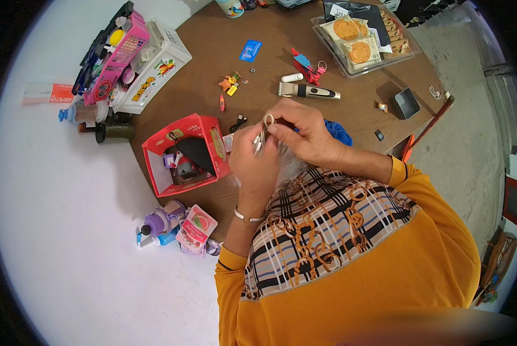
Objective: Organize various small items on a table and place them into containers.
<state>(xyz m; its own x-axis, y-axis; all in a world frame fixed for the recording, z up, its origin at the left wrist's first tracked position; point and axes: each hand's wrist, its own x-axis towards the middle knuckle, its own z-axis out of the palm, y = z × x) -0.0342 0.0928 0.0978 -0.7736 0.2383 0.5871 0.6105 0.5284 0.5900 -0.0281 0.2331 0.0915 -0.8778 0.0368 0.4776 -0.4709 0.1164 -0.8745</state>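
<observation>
Close together over the table's near edge, my left hand (256,158) and my right hand (301,129) both grip a white cable (269,119) bundled into a small loop. Metallic or white ends of it show between the fingers of my left hand. Below my hands lies a clear plastic bag (291,164), partly hidden by them. A blue cloth (338,132) shows just behind my right wrist. To the left of my left hand stands an open red cardboard box (221,151) holding a black pouch (196,151) and small items.
Beyond my hands lie a hair clipper (310,91), a white cap-like piece (292,78), small toys (230,83) and a blue card (250,50). A clear tray of cookies (353,73) is at the back right, a dark square cup (406,104) at right, a white basket (159,73) at left.
</observation>
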